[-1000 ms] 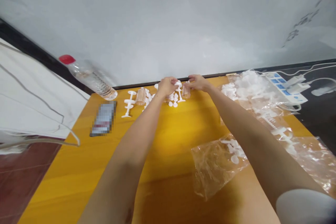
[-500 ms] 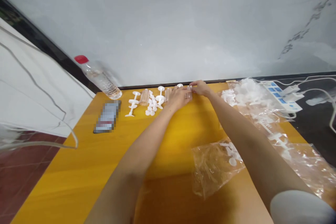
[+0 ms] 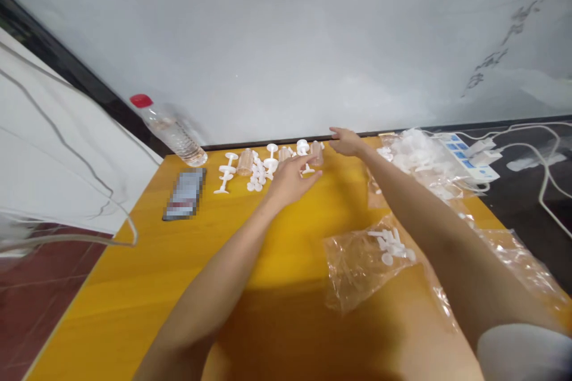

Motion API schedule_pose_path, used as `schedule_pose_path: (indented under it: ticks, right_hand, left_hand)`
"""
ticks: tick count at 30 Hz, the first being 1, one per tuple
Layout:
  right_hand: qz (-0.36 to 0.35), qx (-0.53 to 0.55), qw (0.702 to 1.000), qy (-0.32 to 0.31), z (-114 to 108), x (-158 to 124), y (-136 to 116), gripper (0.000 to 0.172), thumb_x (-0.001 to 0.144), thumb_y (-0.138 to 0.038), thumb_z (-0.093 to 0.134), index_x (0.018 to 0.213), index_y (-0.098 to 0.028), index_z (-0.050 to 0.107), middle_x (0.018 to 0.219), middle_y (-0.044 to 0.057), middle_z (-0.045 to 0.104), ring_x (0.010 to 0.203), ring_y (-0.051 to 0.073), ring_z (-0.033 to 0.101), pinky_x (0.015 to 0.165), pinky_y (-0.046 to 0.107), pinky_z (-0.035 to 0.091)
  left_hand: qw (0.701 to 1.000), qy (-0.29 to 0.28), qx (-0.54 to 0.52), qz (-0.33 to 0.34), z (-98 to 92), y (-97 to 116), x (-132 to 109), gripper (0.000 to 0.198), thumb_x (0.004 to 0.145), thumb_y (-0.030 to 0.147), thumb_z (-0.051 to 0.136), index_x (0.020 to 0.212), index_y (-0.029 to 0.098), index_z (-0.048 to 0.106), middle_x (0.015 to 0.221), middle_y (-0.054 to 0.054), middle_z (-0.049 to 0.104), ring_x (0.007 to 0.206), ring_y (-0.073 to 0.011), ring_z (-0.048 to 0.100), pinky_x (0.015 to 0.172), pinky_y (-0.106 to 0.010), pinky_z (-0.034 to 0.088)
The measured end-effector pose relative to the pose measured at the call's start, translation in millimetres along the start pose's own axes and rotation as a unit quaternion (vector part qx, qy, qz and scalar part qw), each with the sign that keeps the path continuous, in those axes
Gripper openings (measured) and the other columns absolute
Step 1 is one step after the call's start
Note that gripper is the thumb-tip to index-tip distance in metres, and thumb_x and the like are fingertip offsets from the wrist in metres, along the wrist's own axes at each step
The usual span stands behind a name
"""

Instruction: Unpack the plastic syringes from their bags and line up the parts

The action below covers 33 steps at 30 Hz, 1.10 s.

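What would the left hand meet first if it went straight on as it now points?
Probably the clear tube nearest the right hand, though depth is unclear and the white part beside it may come first.

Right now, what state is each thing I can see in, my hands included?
Left hand: open, fingers spread
Right hand: fingers extended, nothing visibly held
Clear tubes: set out in a row
White plastic parts: lying among the tubes
Bottle: standing, red cap on
Phone: lying flat, screen unreadable
Front bag: lying flat, crumpled
Power strip: white adapters plugged in
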State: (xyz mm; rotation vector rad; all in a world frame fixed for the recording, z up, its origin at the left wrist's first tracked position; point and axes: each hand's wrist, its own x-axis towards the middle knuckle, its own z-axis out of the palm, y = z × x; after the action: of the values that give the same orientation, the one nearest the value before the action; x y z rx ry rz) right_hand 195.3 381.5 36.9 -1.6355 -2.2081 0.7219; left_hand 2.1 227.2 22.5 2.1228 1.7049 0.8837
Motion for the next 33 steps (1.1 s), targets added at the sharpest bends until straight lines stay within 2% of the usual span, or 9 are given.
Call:
schedule_pose_path:
  ticks: [3,6,9,13,17,21,24,28,33]
  right_hand:
    - [-0.044,-0.109,0.993,-0.006,-38.3,-64.3,-2.0,0.058,0.094,-0.033,0.064,0.148,-0.012,0.063,0.142,0.016,0.068,0.131,0.032,0.064,0.117,0.043,0.045]
    - [-0.070,-0.231,0.969,-0.049,-58.9,-162.7,1.3,0.046,0.100,-0.045,0.056,0.133,-0.018,0.074,0.125,0.013,0.077,0.117,0.034,0.071,0.105,0.046,0.054]
    - [-0.030,-0.279,0.958,-0.064,-43.0,-260.2,11.4,0.041,0.103,-0.043,0.050,0.121,-0.018,0.077,0.113,0.014,0.079,0.104,0.034,0.075,0.094,0.047,0.058]
    - [-0.028,-0.280,0.958,-0.051,10.2,-328.5,29.2,0.036,0.105,-0.032,0.048,0.117,-0.012,0.076,0.127,0.021,0.073,0.118,0.035,0.071,0.102,0.046,0.055]
    - [-0.048,-0.160,0.986,0.028,47.6,-338.9,33.6,0.034,0.106,-0.030,0.046,0.124,-0.018,0.073,0.136,0.016,0.071,0.118,0.028,0.072,0.103,0.039,0.055]
    - [-0.002,-0.097,0.985,0.139,63.3,-332.9,35.7,0.044,0.104,-0.034,0.051,0.139,-0.013,0.065,0.141,0.021,0.066,0.128,0.032,0.066,0.111,0.045,0.050]
    - [0.054,-0.037,0.988,0.139,70.8,-322.9,40.2,0.052,0.102,-0.041,0.053,0.146,-0.013,0.058,0.130,0.020,0.072,0.120,0.032,0.069,0.104,0.043,0.052]
    - [0.129,0.072,0.980,0.136,78.5,-306.8,42.8,0.054,0.100,-0.045,0.055,0.145,-0.016,0.058,0.112,0.013,0.077,0.098,0.026,0.074,0.090,0.038,0.055]
    - [0.149,0.137,0.964,0.174,79.7,-298.1,44.0,0.029,0.097,-0.042,0.056,0.100,-0.020,0.075,0.093,0.008,0.079,0.088,0.024,0.074,0.083,0.034,0.054]
  left_hand:
    - [0.977,-0.051,-0.198,-0.067,-27.1,9.6,-72.1,0.035,0.092,0.047,0.070,0.111,0.020,0.080,0.101,-0.007,0.081,0.087,-0.0207,0.073,0.083,-0.033,0.057]
    - [0.918,-0.169,-0.328,-0.143,-34.5,20.5,-138.1,0.031,0.086,0.047,0.075,0.102,0.020,0.082,0.096,-0.006,0.083,0.083,-0.0196,0.074,0.080,-0.031,0.059]
    - [0.873,-0.257,-0.374,-0.177,-15.7,35.1,-175.9,0.033,0.084,0.046,0.077,0.104,0.021,0.084,0.097,-0.007,0.084,0.085,-0.0215,0.077,0.084,-0.034,0.060]
    - [0.887,-0.241,-0.356,-0.171,24.0,53.4,-184.4,0.038,0.084,0.045,0.076,0.111,0.019,0.083,0.109,-0.009,0.083,0.096,-0.0264,0.078,0.091,-0.040,0.060]
    - [0.907,-0.188,-0.336,-0.167,38.3,53.9,-185.8,0.043,0.083,0.044,0.076,0.116,0.018,0.081,0.118,-0.010,0.081,0.101,-0.0276,0.077,0.093,-0.039,0.059]
    - [0.921,-0.071,-0.320,-0.210,17.8,36.3,-202.5,0.051,0.078,0.051,0.081,0.117,0.018,0.078,0.104,-0.009,0.082,0.090,-0.0247,0.076,0.082,-0.035,0.060]
    - [0.920,0.031,-0.291,-0.261,-0.2,22.5,-213.2,0.052,0.072,0.053,0.086,0.109,0.018,0.077,0.102,-0.009,0.080,0.090,-0.0225,0.074,0.080,-0.032,0.058]
    - [0.903,-0.001,-0.302,-0.307,-5.6,14.2,-212.1,0.053,0.068,0.057,0.088,0.102,0.017,0.078,0.101,-0.011,0.079,0.077,-0.0189,0.071,0.066,-0.027,0.054]
    - [0.915,-0.006,-0.290,-0.280,-5.2,11.2,-206.8,0.041,0.074,0.057,0.084,0.087,0.019,0.081,0.088,-0.006,0.079,0.077,-0.0187,0.068,0.073,-0.027,0.052]
